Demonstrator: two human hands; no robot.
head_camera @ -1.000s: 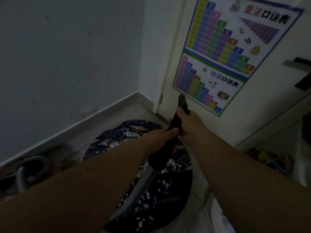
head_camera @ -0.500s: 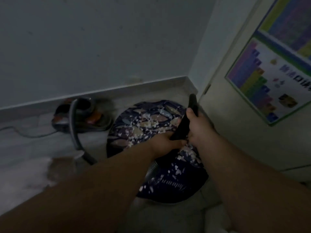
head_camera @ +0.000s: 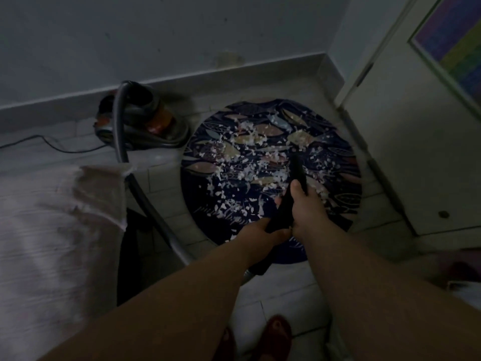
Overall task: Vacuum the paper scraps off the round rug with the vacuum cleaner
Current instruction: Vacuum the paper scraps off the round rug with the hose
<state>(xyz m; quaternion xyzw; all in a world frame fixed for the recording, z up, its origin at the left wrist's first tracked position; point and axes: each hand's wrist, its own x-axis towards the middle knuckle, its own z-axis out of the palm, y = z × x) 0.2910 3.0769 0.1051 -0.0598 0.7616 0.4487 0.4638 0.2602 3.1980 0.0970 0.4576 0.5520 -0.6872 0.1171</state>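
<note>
Two hands on the black nozzle [head_camera: 299,173] here. Our left hand [head_camera: 270,231] is wrapped round it low down near the hose end, and our right hand [head_camera: 307,209] grips it higher up, thumb along the top. The tip points out over the middle of the round rug [head_camera: 205,199]; we can't tell if it's touching. Paper scraps [head_camera: 250,142] are scattered all over the rug, thickest around the centre. The vacuum cleaner [head_camera: 140,113] sits by the wall [head_camera: 156,35], just left of the rug, and its hose [head_camera: 158,222] loops toward us past a pale cloth [head_camera: 52,217].
</note>
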